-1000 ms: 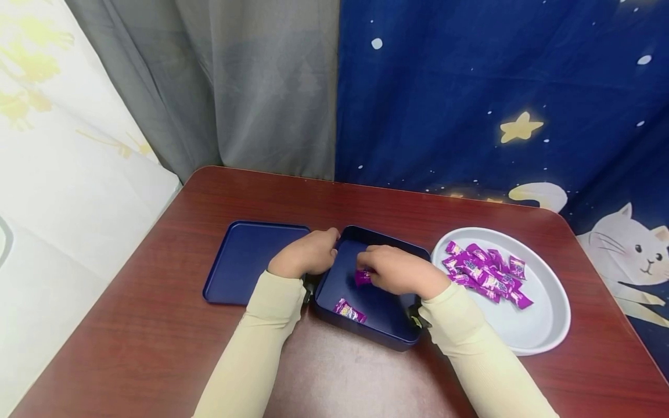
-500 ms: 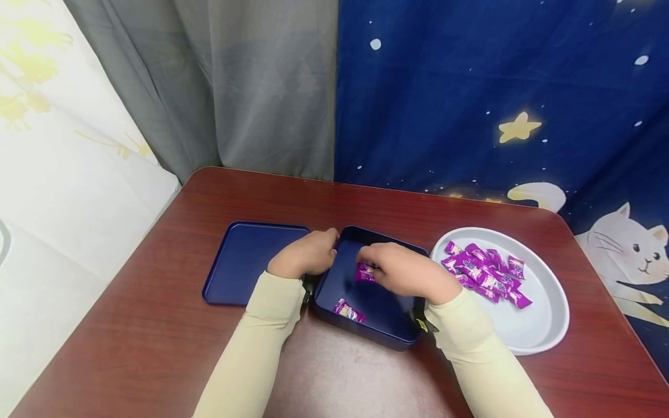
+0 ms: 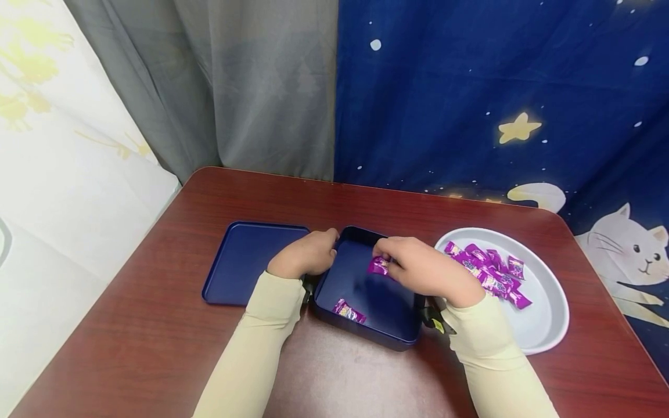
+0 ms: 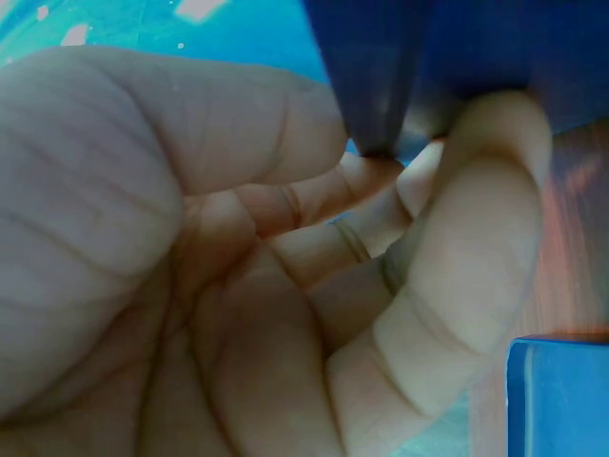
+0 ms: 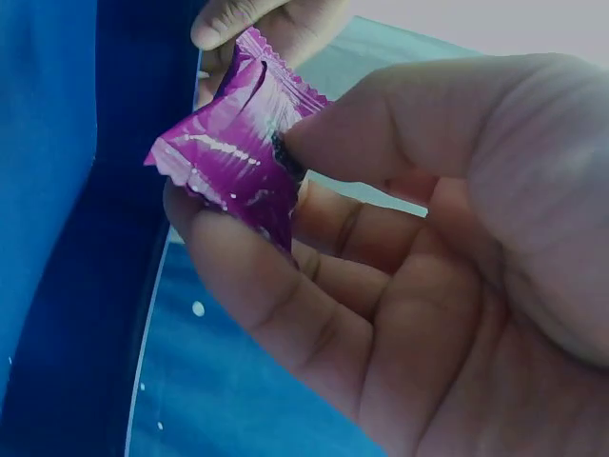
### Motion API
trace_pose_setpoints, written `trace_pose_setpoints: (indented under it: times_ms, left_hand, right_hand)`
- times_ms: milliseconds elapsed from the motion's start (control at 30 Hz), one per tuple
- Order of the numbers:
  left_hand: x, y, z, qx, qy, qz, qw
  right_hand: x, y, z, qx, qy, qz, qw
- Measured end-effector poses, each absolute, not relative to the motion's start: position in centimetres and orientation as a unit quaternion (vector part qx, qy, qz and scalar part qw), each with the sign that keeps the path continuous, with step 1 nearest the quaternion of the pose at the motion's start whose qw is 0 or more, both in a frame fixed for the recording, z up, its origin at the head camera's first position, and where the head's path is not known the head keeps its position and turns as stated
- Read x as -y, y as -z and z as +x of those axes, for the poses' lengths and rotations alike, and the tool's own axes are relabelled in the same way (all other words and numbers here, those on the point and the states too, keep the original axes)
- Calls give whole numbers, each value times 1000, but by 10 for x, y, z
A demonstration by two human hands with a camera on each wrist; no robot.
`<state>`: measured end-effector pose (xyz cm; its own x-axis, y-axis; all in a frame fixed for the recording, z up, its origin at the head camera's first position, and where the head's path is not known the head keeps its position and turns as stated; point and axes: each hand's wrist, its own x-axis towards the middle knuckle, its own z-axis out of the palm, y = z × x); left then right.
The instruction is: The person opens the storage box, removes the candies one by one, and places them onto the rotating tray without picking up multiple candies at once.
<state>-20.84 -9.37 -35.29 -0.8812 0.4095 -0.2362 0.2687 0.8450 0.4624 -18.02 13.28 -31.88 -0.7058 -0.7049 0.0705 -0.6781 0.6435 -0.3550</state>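
My left hand [image 3: 305, 253] grips the left wall of a dark blue open box [image 3: 376, 305], its thumb and fingers on either side of the wall [image 4: 366, 67] in the left wrist view. Over the right part of the box, my right hand [image 3: 425, 267] pinches a candy in a shiny purple wrapper [image 3: 378, 265] between thumb and fingers. The right wrist view shows that wrapper [image 5: 224, 157] close up, with its crimped ends sticking out. A second purple candy [image 3: 349, 312] lies on the box floor by the front wall.
A white oval dish [image 3: 551, 319] with a pile of purple candies [image 3: 491, 273] stands right of the box. The shallow blue lid [image 3: 245, 261] lies left of the box, partly behind my left hand. Curtains [image 3: 272, 87] hang behind the brown table [image 3: 157, 325].
My right hand has moved to the right inside the box outline, carrying the pinched candy with it. My left hand and the candy on the box floor stay where they were.
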Motion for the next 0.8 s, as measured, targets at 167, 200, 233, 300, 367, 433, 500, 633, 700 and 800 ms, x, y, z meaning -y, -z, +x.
trace_pose_setpoints:
  times_ms: [167,200,233,300,367,433,500,633,700,800]
  left_hand:
    - [94,353,-208,-944,-218,180,167]
    - [94,352,-208,-944,-218,180,167]
    - [94,352,-208,-945,-218,180,167]
    - [94,352,-208,-945,-218,181,166]
    - [94,352,-208,-945,-218,180,165]
    - [94,352,-208,-945,-218,179,165]
    - [94,351,-208,-945,-219,179,166]
    - [94,351,-207,-944,-221,180,167]
    - [94,351,-207,-944,-220,180,168]
    - [95,351,-208,-945,-217,179,168]
  right_hand:
    - [-147,315,-181,-910,185,-370,29]
    - [-151,315,-182,-912,186,-366,28]
    - [-155,314,-182,-913,186,-361,28]
    - [-163,313,-183,-917,188,-350,30]
    - [-172,311,-184,-921,193,-336,37]
    - [-182,309,-185,-925,195,-323,40]
    - [-194,309,-186,-930,193,-310,38]
    - [-218,308,-187,-943,172,-285,30]
    - [-229,308,-187,-949,160,-270,28]
    - [-241,307,-187,-955,156,-252,26]
